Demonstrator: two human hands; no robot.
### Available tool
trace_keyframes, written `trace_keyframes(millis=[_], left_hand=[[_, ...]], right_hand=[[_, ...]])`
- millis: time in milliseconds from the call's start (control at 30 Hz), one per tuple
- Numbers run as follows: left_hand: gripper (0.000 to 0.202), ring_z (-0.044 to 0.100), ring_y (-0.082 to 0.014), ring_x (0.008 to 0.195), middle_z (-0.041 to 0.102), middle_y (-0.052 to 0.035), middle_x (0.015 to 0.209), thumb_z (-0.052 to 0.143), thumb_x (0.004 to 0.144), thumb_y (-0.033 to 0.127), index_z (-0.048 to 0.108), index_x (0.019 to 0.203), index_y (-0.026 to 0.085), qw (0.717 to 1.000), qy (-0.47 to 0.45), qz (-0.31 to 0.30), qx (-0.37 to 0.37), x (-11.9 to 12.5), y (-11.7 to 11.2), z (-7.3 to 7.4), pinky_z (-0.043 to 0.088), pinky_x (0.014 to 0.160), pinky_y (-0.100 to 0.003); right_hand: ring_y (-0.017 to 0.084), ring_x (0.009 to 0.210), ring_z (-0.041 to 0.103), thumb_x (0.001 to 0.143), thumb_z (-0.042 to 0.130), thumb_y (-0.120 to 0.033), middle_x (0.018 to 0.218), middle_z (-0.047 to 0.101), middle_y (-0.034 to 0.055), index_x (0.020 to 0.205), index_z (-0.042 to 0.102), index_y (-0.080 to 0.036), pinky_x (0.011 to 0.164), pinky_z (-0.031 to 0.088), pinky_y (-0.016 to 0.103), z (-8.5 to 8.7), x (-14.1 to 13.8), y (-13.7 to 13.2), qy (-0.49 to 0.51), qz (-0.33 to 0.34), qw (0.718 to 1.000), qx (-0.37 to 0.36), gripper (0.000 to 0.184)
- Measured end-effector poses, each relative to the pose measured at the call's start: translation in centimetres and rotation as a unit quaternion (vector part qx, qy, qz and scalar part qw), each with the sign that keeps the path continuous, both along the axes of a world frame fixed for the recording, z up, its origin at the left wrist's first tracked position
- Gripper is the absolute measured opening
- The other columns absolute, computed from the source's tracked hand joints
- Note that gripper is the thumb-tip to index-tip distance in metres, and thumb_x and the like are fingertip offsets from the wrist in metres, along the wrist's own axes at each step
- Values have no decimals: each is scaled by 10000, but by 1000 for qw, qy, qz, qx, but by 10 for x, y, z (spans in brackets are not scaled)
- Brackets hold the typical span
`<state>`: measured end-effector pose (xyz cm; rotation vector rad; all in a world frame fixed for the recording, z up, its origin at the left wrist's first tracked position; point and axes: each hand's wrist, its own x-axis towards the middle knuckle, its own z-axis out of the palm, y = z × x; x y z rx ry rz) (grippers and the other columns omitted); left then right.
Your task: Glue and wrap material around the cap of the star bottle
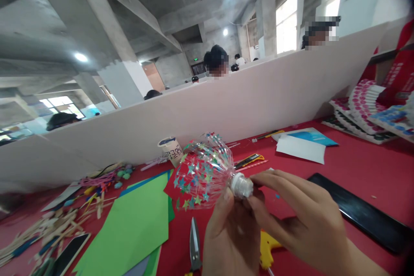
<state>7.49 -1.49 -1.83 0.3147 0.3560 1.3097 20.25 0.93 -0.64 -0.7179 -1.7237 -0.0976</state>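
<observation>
A clear plastic bottle (223, 172), cut into thin strips that fan out, lies sideways in front of me. Small blue, green and red stars dot its strips. My left hand (231, 228) grips it from below around the neck, with the thumb beside the white ring. At the bottle's mouth, the thumb and fingertips of my right hand (297, 211) close on the neck's end from the right. Whether anything small sits between those fingertips is hidden. Under my hands lie a pair of scissors (194, 241) and a yellow glue gun (268, 250), partly covered.
Green paper sheets (136, 220) and wooden sticks (48, 233) cover the left of the red table (352, 172). A paper cup (170, 150) and a utility knife (249, 161) are behind the bottle. A black phone (359, 211) lies right. A white partition (258, 95) runs behind; people sit beyond.
</observation>
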Motion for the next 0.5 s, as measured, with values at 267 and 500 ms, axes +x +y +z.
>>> trace_keyframes(millis=[267, 500], left_hand=[[193, 669, -131, 871, 740, -46, 930, 544, 862, 179, 728, 923, 181, 999, 34, 14, 26, 3, -3, 7, 501, 822, -208], [219, 656, -154, 915, 734, -47, 933, 521, 875, 236, 727, 924, 178, 999, 25, -22, 33, 1, -5, 1, 461, 896, -242]], right_hand=[[147, 644, 658, 790, 581, -150, 736, 694, 73, 854, 607, -128, 558, 514, 234, -2, 0, -2, -2, -19, 1000, 16, 72], [158, 632, 658, 799, 570, -155, 746, 706, 79, 906, 575, -134, 532, 520, 244, 3, 2, -7, -28, -43, 997, 65, 109]])
